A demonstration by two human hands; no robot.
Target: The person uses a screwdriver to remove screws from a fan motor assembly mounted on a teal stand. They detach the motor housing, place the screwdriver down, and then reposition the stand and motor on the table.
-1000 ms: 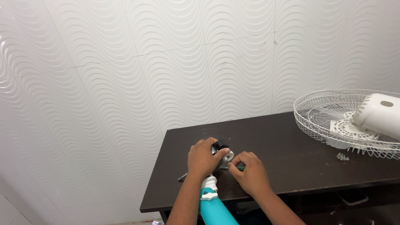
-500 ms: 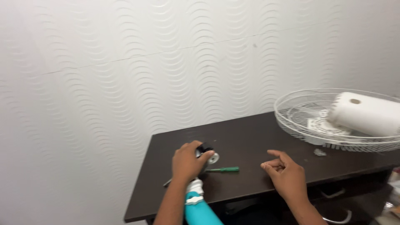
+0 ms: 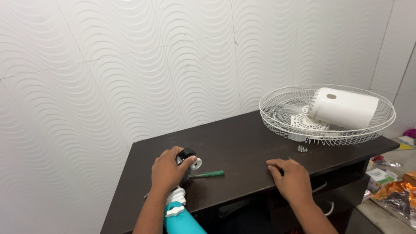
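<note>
- Lay on the table (image 3: 242, 143), just right of the small part (image 3: 190, 159): screwdriver (image 3: 208, 174).
- Sat far right of the screwdriver, at the table's back corner: fan guard (image 3: 327, 115).
- Rested before the fan guard: screws (image 3: 302, 148).

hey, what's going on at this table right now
A person sits at a dark table by a wavy white wall. The left hand grips a small black and white part; a green screwdriver lies just right of it. The right hand rests flat on the tabletop, holding nothing. At the far right sits a white fan motor housing in its wire guard, small screws nearby.
</note>
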